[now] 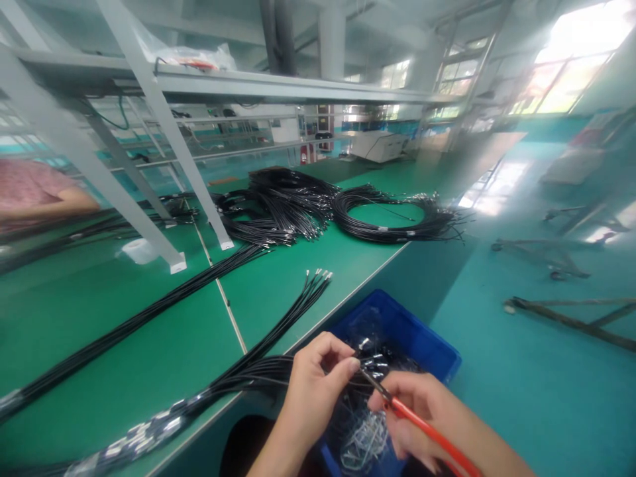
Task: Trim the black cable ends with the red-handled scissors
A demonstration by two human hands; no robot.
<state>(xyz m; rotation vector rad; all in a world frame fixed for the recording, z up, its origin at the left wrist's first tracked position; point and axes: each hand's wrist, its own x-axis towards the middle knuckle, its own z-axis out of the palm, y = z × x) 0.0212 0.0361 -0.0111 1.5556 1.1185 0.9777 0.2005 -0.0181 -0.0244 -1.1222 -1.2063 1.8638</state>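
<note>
My left hand [318, 381] is over the table's front edge, thumb and forefinger pinched around the end of a black cable. My right hand [417, 414] grips red-handled pliers [417, 421], whose narrow dark jaws reach to my left fingertips. What exactly lies between the jaws is too small to make out. Beneath my hands, a bunch of black cables [263, 372] with metal tips runs off the green table [288, 318]. Several cables of this bunch [293, 311] stay on the table top, their silvery ends pointing away. Clear wrapping [149, 430] binds the bunch at lower left.
Below the edge stands a blue bin [422, 338] holding clear plastic and small metal pieces. Coiled black cables [382, 232] and a cable pile [288, 205] lie farther back. Shelf posts [173, 126] rise from the table. Another person's arm [74, 202] is at far left.
</note>
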